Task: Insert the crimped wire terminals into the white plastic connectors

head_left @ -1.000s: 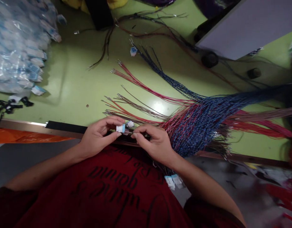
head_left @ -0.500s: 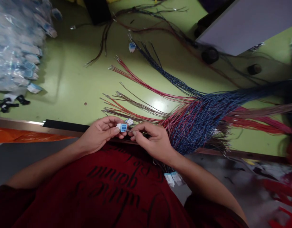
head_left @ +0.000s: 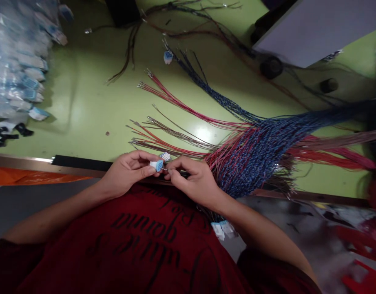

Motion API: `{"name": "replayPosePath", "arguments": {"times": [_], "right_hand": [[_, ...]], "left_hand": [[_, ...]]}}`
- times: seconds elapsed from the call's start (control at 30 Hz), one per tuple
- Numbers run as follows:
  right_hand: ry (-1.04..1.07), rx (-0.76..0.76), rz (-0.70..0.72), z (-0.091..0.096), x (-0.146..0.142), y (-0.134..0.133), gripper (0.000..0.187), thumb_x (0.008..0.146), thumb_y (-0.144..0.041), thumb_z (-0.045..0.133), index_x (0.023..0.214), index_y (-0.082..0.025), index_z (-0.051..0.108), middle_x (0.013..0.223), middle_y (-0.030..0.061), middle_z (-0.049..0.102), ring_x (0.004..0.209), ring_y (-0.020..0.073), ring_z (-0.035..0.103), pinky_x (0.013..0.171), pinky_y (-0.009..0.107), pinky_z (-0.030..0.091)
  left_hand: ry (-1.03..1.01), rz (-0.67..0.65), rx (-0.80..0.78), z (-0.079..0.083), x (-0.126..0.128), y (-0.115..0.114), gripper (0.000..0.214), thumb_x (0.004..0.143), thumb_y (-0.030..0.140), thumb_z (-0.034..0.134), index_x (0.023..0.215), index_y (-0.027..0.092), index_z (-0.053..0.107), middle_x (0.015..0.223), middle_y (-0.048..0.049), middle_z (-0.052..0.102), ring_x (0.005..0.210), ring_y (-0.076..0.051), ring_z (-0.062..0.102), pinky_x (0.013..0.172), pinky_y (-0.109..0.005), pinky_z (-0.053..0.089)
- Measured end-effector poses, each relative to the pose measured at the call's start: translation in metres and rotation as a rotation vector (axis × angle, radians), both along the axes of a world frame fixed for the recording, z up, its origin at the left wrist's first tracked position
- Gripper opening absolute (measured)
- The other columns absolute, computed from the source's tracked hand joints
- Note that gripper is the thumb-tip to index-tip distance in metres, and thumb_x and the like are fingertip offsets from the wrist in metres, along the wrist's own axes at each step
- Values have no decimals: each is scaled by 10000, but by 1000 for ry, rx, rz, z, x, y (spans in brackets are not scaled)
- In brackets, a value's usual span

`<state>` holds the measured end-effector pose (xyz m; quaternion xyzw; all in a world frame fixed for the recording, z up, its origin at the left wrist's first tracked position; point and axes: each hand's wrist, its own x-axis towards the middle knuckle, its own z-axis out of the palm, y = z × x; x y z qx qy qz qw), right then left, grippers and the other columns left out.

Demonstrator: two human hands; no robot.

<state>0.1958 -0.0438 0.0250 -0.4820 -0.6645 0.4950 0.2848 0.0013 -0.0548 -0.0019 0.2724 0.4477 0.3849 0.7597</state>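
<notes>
Near the table's front edge, my left hand (head_left: 129,171) pinches a small white and blue connector housing (head_left: 157,165), its face of holes turned to the right. My right hand (head_left: 192,175) is closed on a thin wire (head_left: 164,169), whose metal tip points at that face. Whether the tip sits inside a hole is too small to tell. Just behind the fingers lies another white connector (head_left: 165,156). A thick bundle of blue, red and brown wires (head_left: 252,155) spreads out to the right of my right hand, its crimped ends fanned to the left.
A clear plastic bag of connectors (head_left: 19,61) lies at the far left, with small black parts (head_left: 6,134) below it. One connector (head_left: 168,56) rests by the blue wire ends. A pale panel (head_left: 316,32) stands at the back right. Several finished-looking connectors (head_left: 220,230) hang below the edge.
The connector in my left hand has turned slightly, showing its holed face at a steeper angle. My right hand has shifted slightly left. The whole view has moved a little.
</notes>
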Motion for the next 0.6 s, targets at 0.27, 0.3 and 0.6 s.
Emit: {"name": "replayPosePath", "arguments": {"times": [0.27, 0.3, 0.6], "right_hand": [[-84, 119, 49, -7, -4, 1, 140, 829, -134, 519, 737, -170, 618, 681, -6, 650, 616, 98, 579, 606, 207, 448], [-101, 139, 59, -8, -5, 0, 138, 829, -136, 521, 739, -170, 619, 676, -4, 647, 611, 99, 574, 604, 210, 444], [-131, 172, 94, 0, -5, -4, 140, 851, -143, 516, 755, -178, 612, 690, -2, 653, 613, 97, 576, 599, 204, 439]], "left_hand": [[138, 34, 17, 4, 5, 3, 223, 659, 201, 838, 846, 140, 733, 813, -49, 758, 747, -139, 686, 742, -254, 562], [142, 36, 19, 3, 5, 3, 220, 657, 200, 838, 841, 140, 733, 812, -48, 757, 756, -140, 687, 747, -251, 562], [140, 49, 77, 6, 4, -6, 200, 686, 202, 813, 864, 151, 740, 830, -44, 763, 768, -147, 701, 755, -259, 585]]}}
